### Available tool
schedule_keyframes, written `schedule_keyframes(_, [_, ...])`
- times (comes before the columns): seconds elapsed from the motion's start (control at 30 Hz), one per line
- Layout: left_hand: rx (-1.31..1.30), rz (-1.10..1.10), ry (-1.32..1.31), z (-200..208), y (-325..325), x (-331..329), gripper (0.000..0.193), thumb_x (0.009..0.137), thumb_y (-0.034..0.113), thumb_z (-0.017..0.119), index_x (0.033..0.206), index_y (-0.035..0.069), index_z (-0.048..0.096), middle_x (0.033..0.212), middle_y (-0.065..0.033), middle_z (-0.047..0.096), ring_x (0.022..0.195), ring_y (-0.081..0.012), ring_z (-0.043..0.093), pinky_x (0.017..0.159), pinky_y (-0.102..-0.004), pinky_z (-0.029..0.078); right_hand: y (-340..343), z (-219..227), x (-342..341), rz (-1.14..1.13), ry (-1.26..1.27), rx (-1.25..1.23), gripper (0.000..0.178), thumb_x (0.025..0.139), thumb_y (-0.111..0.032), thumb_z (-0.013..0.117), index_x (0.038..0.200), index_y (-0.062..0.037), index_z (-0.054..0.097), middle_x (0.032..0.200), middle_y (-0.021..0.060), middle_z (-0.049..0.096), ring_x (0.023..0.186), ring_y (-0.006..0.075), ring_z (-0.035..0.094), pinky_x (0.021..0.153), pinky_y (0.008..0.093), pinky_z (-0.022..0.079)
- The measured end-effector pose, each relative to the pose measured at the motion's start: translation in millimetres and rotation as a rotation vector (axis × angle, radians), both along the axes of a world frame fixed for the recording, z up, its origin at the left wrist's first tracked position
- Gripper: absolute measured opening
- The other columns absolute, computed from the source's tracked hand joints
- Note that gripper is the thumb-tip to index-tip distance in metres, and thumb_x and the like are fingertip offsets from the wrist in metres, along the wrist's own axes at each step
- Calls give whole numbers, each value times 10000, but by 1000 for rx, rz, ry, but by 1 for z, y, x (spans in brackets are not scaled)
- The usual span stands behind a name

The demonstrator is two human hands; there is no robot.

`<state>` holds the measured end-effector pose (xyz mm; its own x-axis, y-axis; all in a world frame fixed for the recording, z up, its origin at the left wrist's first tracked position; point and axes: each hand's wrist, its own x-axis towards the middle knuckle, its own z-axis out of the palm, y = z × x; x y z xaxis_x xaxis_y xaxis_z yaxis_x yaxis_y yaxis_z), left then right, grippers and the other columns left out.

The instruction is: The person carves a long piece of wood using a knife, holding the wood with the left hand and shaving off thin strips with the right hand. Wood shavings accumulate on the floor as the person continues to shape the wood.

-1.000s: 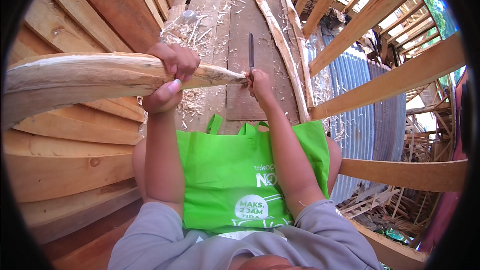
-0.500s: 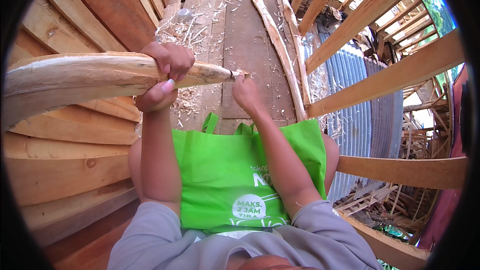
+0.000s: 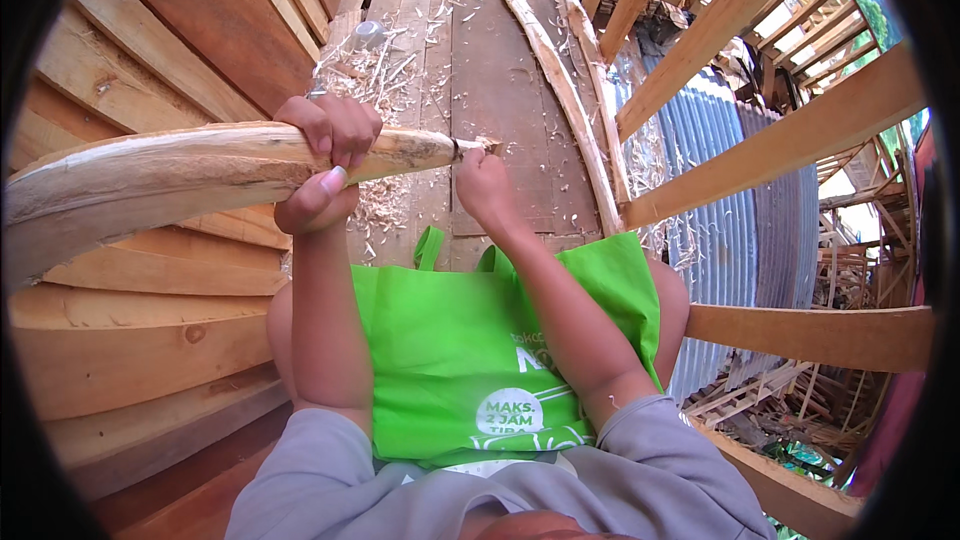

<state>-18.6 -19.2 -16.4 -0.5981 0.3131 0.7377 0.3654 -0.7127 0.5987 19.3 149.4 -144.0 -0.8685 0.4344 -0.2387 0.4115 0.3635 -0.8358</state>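
A long, peeled wooden pole (image 3: 180, 172) crosses in front of me, thick at the left and narrowing to the right. My left hand (image 3: 328, 155) is closed around it, fingers over the top and thumb on the near side. At the narrow end, beside a dark band and a pale tip, my right hand (image 3: 484, 185) is closed in a fist. What its fingers hold is hidden; a small brownish bit shows just beyond them. Across my lap, below both forearms, lies a green cloth bag (image 3: 430, 310).
Wood shavings (image 3: 385, 190) litter the plank floor (image 3: 500, 60), near a small clear cup (image 3: 368, 34). Two slender peeled poles (image 3: 550, 65) lie along the right side. Stacked boards (image 3: 150, 350) rise at left; wooden rails (image 3: 780, 165) and corrugated metal sheets (image 3: 715, 200) are at right.
The pole's thick left end sits slightly lower. Both hands have shifted a little left relative to the bag, keeping their places on the pole. The whole view has moved slightly.
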Motion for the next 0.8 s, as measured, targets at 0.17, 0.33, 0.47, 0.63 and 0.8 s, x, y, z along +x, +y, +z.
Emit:
schedule_keyframes(0.17, [8,-14,12,6,12,3,264,624,129,515,845,129,370,701,-4,356,644,-135,351,680,-314,301,43,-60,0,-99,53,-46,604,961,-333,288,774,147,602,775,377,614,791,502,646,762,548,476])
schedule_keyframes(0.33, [49,156,-86,6,17,11,266,631,127,524,857,115,383,716,-27,362,661,-148,363,685,-319,306,34,-68,-12,-116,-165,-89,594,956,-334,300,860,143,640,901,381,623,918,503,625,845,530,477])
schedule_keyframes(0.47, [137,268,-156,1,11,13,277,629,76,535,870,69,399,725,-62,385,662,-158,383,657,-317,354,-14,17,-3,82,-38,-37,617,959,-349,282,976,143,653,1016,389,620,1061,517,593,936,534,461])
schedule_keyframes(0.63, [167,295,-187,7,27,16,289,626,77,533,883,65,401,726,-68,381,674,-167,388,654,-314,359,44,-61,-13,-27,-161,-29,602,958,-344,293,942,150,637,964,388,613,1011,520,603,920,520,461])
schedule_keyframes(0.8, [168,274,-178,6,22,13,293,626,76,529,887,63,397,738,-72,382,682,-166,380,666,-312,360,15,-30,-5,-62,-83,123,600,948,-339,299,842,154,624,821,383,621,889,523,637,838,518,483])
